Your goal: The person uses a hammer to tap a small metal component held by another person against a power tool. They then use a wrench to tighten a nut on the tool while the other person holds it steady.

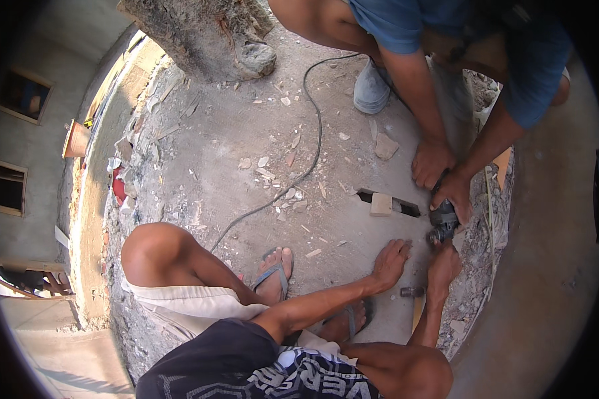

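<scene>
Concrete floor [353,229] bears the left hand [389,261] flat, fingers spread; right hand [444,261] reaches forward, its grip unclear.

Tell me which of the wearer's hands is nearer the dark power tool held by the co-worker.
Right. The right hand reaches up to just below the dark power tool, about touching it. The left hand rests flat on the concrete floor, farther to the tool's left.
</scene>
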{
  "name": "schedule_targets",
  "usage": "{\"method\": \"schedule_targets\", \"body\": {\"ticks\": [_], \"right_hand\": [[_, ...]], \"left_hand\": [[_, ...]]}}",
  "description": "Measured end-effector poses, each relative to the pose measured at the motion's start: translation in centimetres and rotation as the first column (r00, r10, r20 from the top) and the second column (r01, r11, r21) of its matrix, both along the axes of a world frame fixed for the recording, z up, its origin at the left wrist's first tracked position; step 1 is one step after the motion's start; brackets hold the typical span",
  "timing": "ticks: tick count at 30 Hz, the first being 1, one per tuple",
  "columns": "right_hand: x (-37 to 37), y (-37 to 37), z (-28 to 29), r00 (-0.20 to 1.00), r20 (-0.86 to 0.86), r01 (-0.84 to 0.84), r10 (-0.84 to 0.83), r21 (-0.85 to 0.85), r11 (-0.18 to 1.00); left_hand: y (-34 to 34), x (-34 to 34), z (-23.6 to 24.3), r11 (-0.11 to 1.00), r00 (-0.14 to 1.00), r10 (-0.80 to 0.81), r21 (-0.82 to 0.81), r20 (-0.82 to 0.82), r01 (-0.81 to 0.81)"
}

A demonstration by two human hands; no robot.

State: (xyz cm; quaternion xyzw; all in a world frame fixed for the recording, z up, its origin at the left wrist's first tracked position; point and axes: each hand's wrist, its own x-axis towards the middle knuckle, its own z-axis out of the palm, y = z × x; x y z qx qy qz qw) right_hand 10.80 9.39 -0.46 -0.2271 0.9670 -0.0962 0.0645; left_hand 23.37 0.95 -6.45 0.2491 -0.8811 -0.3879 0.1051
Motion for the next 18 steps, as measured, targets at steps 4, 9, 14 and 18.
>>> {"method": "schedule_targets", "body": {"ticks": [4, 9, 14, 18], "right_hand": [[0.4, -0.2, 0.9, 1.000, -0.022, -0.007, 0.008, 0.013, 1.000], [-0.7, 0.2, 1.0, 0.995, -0.027, -0.092, 0.091, -0.026, 0.995], [-0.8, 0.0, 1.4, 0.997, -0.009, -0.076, 0.076, -0.009, 0.997], [0.0, -0.3, 0.9, 0.996, 0.024, -0.085, 0.084, 0.026, 0.996]], "left_hand": [[0.3, 0.2, -0.7, 0.999, 0.998, -0.032, -0.041, 0.045, 0.034], [0.1, 0.5, -0.7, 0.994, 0.997, -0.075, -0.079, 0.008, 0.076], [-1.5, -0.3, 1.1, 0.991, 0.991, 0.075, -0.105, -0.109, -0.086], [-6.3, -1.3, 1.4, 0.948, 0.943, 0.284, -0.093, -0.174, -0.303]]}}
